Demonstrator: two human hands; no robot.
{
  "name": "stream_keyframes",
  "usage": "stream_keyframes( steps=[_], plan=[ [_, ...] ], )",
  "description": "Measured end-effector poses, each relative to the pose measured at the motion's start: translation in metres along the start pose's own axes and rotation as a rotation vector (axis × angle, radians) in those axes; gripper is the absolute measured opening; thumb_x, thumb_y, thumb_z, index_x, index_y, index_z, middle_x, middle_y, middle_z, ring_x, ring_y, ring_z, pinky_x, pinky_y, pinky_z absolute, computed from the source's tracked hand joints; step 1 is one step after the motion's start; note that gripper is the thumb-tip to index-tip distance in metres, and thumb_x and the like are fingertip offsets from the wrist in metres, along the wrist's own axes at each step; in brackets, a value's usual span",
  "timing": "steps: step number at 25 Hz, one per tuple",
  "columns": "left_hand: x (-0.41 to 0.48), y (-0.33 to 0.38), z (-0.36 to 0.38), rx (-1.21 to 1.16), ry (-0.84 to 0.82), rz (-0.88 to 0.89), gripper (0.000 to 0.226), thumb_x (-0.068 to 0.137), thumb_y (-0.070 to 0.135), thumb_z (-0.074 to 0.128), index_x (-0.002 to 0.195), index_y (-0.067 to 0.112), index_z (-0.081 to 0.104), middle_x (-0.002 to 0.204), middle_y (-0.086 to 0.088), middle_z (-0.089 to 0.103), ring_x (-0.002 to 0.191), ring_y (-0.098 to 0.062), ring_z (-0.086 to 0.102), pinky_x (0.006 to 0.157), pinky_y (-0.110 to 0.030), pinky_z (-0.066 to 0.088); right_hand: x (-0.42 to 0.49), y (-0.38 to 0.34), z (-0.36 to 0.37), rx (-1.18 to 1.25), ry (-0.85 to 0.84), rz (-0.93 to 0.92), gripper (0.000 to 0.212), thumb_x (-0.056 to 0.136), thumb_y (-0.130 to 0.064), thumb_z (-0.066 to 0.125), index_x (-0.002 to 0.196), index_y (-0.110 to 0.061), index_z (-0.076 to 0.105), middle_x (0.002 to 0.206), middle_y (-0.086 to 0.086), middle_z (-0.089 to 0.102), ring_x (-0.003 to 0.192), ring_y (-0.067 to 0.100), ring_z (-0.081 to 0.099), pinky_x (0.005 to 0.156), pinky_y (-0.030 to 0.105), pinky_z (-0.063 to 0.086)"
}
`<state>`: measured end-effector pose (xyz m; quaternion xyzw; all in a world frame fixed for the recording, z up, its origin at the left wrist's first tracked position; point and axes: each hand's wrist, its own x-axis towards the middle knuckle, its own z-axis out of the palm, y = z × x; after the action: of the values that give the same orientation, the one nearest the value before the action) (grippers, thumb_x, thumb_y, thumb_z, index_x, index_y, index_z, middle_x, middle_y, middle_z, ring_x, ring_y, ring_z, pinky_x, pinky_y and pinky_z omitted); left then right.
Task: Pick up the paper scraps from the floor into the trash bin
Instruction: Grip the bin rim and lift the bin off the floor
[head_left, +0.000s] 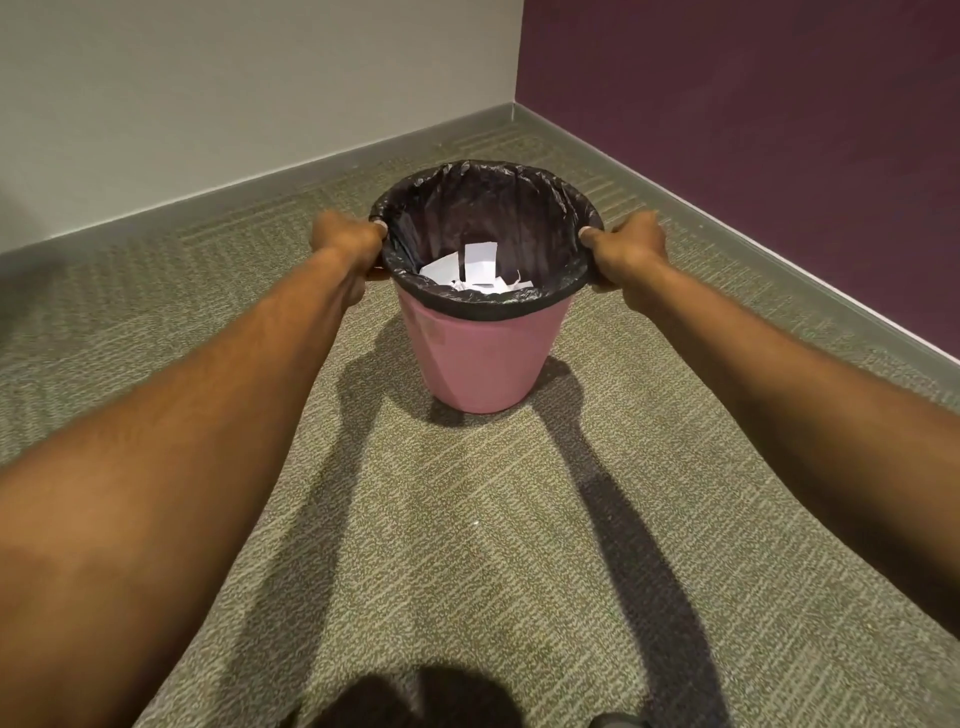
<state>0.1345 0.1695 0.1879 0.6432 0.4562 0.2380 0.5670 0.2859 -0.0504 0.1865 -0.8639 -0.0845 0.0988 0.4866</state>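
A pink trash bin (480, 358) with a black liner bag stands upright on the carpet near the room's corner. White paper scraps (475, 270) lie inside it at the bottom. My left hand (345, 247) grips the bin's rim on the left side, thumb over the liner's edge. On the opposite side my right hand (626, 252) holds the rim the same way. Both arms stretch forward from the bottom corners of the view. One tiny white speck (476, 522) shows on the carpet in front of the bin.
Green-grey patterned carpet (467, 597) covers the floor. A pale wall (234, 104) with a grey baseboard runs behind on the left, a purple wall (753, 130) on the right, meeting in a corner behind the bin. Dark shadows fall at the bottom edge.
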Motion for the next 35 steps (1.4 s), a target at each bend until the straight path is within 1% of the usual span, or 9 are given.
stream_keyframes(
  steps=[4,7,11,15,17,21,25,28,35],
  plan=[
    [0.0,0.005,-0.004,-0.033,-0.005,-0.05,0.016,0.091,0.0,0.06,0.076,0.006,0.06,0.077,-0.009,0.066,0.065,-0.021,0.068,0.051,-0.036,0.06,0.003,-0.002,0.0,0.049,0.013,0.024,0.014,0.091,-0.01,0.065,0.09,0.004,0.062,0.079,0.014,0.067,0.052,0.022,0.064,0.05,0.038,0.058],
    [0.0,0.006,-0.009,-0.02,0.01,-0.053,0.003,0.09,0.001,0.061,0.092,0.001,0.063,0.086,-0.012,0.069,0.069,-0.023,0.071,0.051,-0.036,0.06,0.002,-0.005,0.005,0.069,0.006,0.025,0.014,0.092,-0.01,0.065,0.087,0.002,0.061,0.074,0.012,0.066,0.051,0.02,0.063,0.048,0.035,0.058],
    [0.005,0.013,-0.019,-0.042,0.025,-0.072,0.019,0.087,0.001,0.065,0.106,-0.003,0.062,0.092,-0.016,0.07,0.061,-0.021,0.069,0.045,-0.033,0.058,0.006,-0.009,0.005,0.102,-0.007,0.015,0.022,0.092,-0.016,0.065,0.078,-0.001,0.063,0.07,0.011,0.067,0.047,0.017,0.062,0.046,0.032,0.057],
    [-0.006,0.041,-0.041,-0.036,0.008,-0.109,0.014,0.085,0.002,0.067,0.098,-0.002,0.063,0.077,-0.013,0.067,0.044,-0.016,0.063,0.04,-0.025,0.051,-0.001,-0.041,-0.011,0.126,-0.025,0.031,0.029,0.093,-0.022,0.065,0.073,-0.002,0.064,0.071,0.013,0.068,0.052,0.018,0.066,0.045,0.028,0.055],
    [-0.021,0.063,-0.053,-0.042,-0.03,-0.149,0.009,0.085,0.003,0.068,0.093,0.001,0.064,0.075,-0.011,0.066,0.045,-0.015,0.061,0.041,-0.023,0.05,-0.008,-0.066,-0.03,0.127,-0.021,0.043,0.033,0.093,-0.025,0.064,0.069,-0.003,0.063,0.071,0.014,0.067,0.056,0.02,0.066,0.051,0.036,0.059],
    [-0.051,0.139,-0.083,-0.038,-0.04,-0.213,0.016,0.087,0.003,0.065,0.073,0.011,0.061,0.067,-0.005,0.063,0.05,-0.014,0.056,0.043,-0.022,0.047,-0.021,-0.136,-0.074,0.119,-0.04,0.03,0.042,0.09,-0.031,0.065,0.074,0.008,0.063,0.076,0.028,0.069,0.059,0.027,0.061,0.059,0.06,0.055],
    [-0.077,0.235,-0.109,-0.049,-0.031,-0.284,0.012,0.087,0.006,0.064,0.077,0.013,0.063,0.073,-0.004,0.066,0.058,-0.016,0.06,0.056,-0.029,0.053,-0.036,-0.219,-0.125,0.104,-0.061,0.063,0.036,0.092,-0.026,0.064,0.071,0.003,0.065,0.076,0.026,0.07,0.059,0.029,0.063,0.06,0.058,0.056],
    [-0.096,0.309,-0.126,-0.035,-0.019,-0.302,0.008,0.087,0.008,0.064,0.081,0.013,0.066,0.073,-0.003,0.066,0.058,-0.015,0.058,0.056,-0.028,0.052,-0.045,-0.278,-0.167,0.109,-0.104,0.088,0.032,0.094,-0.024,0.062,0.069,-0.004,0.066,0.072,0.022,0.07,0.065,0.038,0.069,0.06,0.056,0.058],
    [-0.152,0.438,-0.159,-0.024,-0.058,-0.355,0.01,0.087,0.012,0.066,0.078,0.013,0.069,0.069,-0.002,0.066,0.06,-0.014,0.057,0.06,-0.027,0.051,-0.063,-0.385,-0.259,0.099,-0.119,0.055,0.036,0.094,-0.024,0.062,0.062,-0.007,0.065,0.06,0.017,0.069,0.052,0.03,0.065,0.053,0.046,0.056]
  ],
)
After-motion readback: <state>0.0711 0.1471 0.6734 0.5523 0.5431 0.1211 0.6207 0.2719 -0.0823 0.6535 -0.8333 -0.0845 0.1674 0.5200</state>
